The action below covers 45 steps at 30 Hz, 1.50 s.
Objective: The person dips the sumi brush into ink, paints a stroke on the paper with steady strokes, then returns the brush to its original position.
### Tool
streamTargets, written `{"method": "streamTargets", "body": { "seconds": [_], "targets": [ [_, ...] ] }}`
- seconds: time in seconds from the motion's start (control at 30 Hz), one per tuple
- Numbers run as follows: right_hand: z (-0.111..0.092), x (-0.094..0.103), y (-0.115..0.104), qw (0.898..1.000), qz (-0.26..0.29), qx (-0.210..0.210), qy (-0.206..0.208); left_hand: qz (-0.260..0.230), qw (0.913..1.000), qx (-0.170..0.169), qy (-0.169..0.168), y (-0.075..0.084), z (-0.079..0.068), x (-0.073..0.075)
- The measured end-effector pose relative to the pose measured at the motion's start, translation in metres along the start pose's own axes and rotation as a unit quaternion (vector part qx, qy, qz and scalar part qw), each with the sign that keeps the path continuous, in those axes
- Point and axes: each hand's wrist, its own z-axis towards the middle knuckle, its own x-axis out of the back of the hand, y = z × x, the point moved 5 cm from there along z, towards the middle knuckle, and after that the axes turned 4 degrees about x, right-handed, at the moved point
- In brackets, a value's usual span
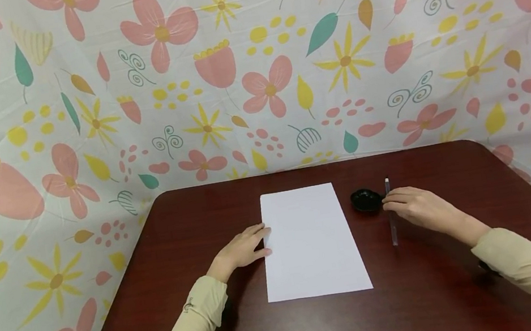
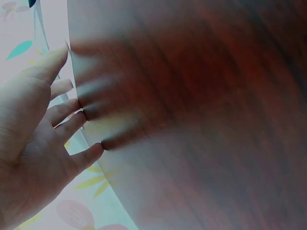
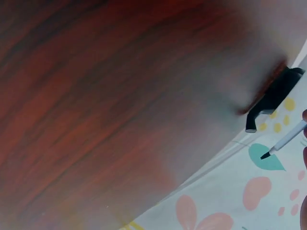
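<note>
Pen (image 1: 393, 229) between right-hand fingers (image 1: 396, 199)

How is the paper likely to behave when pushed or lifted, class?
The paper looks thin, so it would probably be light and flop if lifted by one corner. Lying flat on the smooth-looking table, it may slide readily when pushed.

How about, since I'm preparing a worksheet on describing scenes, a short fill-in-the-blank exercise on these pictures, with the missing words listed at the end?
1. In the head view, the left hand touches the ____ side of the white sheet.
2. The hand holding the pen is the person's ____ one.
3. The round object between the sheet and the pen is coloured ____.

Missing words: left; right; black.
</note>
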Motion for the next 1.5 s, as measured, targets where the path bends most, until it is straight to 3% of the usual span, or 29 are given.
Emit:
{"method": "streamTargets", "body": {
  "seconds": [0.27,0.53,0.7,0.97,1.27,1.5],
  "targets": [
    [0.012,0.005,0.001,0.999,0.027,-0.016,0.029,-0.004,1.0,0.002,-0.003,-0.003,-0.002,0.001],
    [0.021,0.013,0.002,0.995,0.036,-0.026,0.087,-0.01,0.9999,-0.001,-0.007,-0.002,-0.001,-0.001],
    [0.025,0.018,0.004,0.992,0.046,-0.052,0.102,-0.007,0.9999,0.005,-0.013,-0.003,0.0,-0.003],
    [0.028,0.022,0.012,0.977,0.107,-0.149,0.11,-0.005,0.9998,0.014,-0.015,-0.004,0.002,-0.005],
    [0.031,0.026,0.016,0.961,0.12,-0.185,0.168,-0.006,0.9998,0.011,-0.014,-0.002,0.001,-0.003],
    [0.032,0.024,0.02,0.948,0.141,-0.227,0.175,-0.028,0.9993,0.02,-0.013,-0.001,0.0,0.0]
  ]
}}
